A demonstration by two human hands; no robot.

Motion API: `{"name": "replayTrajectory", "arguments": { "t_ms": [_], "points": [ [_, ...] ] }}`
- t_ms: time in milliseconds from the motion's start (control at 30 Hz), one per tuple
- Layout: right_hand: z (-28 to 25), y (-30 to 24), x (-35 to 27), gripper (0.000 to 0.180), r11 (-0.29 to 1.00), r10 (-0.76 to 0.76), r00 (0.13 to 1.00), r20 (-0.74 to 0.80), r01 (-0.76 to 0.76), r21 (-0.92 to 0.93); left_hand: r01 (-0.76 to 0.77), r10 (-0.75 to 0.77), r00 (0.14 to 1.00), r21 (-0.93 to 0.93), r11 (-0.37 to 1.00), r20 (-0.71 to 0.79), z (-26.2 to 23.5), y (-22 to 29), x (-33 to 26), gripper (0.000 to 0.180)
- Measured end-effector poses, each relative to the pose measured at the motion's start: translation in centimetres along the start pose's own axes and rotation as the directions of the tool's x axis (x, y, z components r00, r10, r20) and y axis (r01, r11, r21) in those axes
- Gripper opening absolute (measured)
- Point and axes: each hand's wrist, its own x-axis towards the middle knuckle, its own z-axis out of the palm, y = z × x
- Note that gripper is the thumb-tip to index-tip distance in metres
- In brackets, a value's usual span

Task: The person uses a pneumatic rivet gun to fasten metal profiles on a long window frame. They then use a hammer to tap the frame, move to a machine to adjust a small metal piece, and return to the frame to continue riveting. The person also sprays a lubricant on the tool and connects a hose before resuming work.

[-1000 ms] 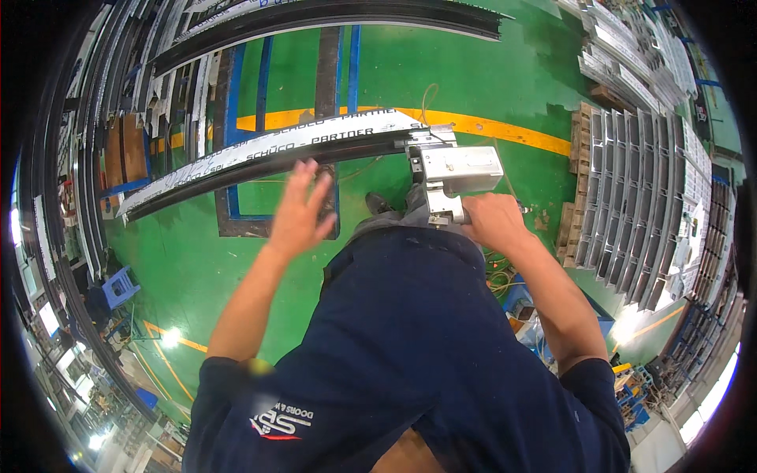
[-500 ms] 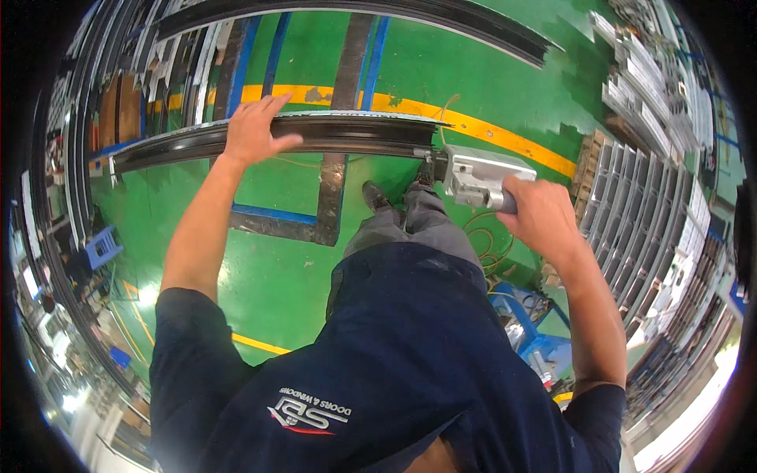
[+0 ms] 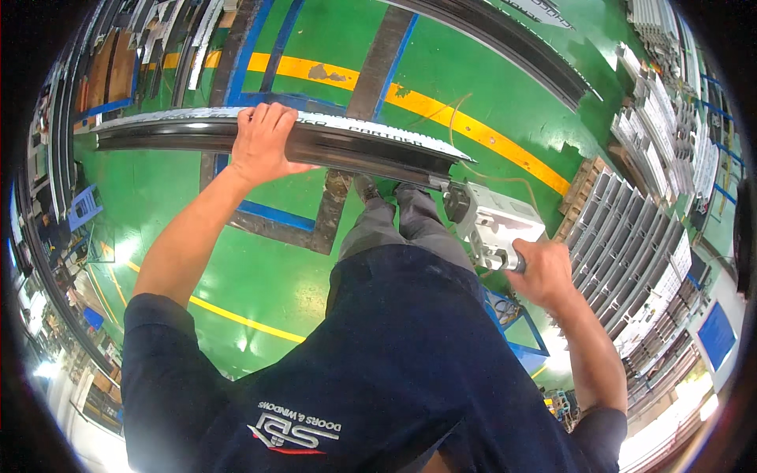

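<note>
A long black metal profile with a pale film strip along its far side lies across in front of me. My left hand grips it left of the middle, fingers over the far edge and thumb along the near side. My right hand is wrapped round the dark handle of a boxy silver hand tool. The tool's dark front end meets the right end of the profile. Whether it clamps onto the profile is too small to tell.
Below the profile stands a dark frame with blue parts. Another black profile lies farther off. To the right are a rack of grey profiles and a wooden pallet. A thin hose crosses the green floor.
My left hand has closed over the profile from an open, spread pose. The profile has tilted, showing more of its film strip. Tool and right hand have shifted slightly nearer to me.
</note>
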Motion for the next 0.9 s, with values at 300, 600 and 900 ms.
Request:
{"name": "replayTrajectory", "arguments": {
  "t_ms": [300, 600, 900],
  "points": [
    [-0.2, 0.5, 0.0, 0.029, 0.999, -0.031, 0.999, 0.01, 0.031, -0.021, 0.022, -0.023, 1.0, -0.035, 0.999, -0.011, 0.6, 0.1, -0.6, 0.099],
    [-1.0, 0.9, 1.1, 0.028, 0.996, -0.089, 0.995, 0.038, 0.09, -0.013, 0.006, -0.006, 1.0, -0.014, 1.0, -0.015, 0.6, 0.3, -0.4, 0.096],
    [-2.0, -0.4, 1.1, 0.026, 0.999, -0.031, 0.997, 0.064, 0.033, -0.031, 0.059, -0.059, 0.998, -0.009, 0.998, 0.033, 0.6, 0.6, -0.8, 0.097]
  ]
}}
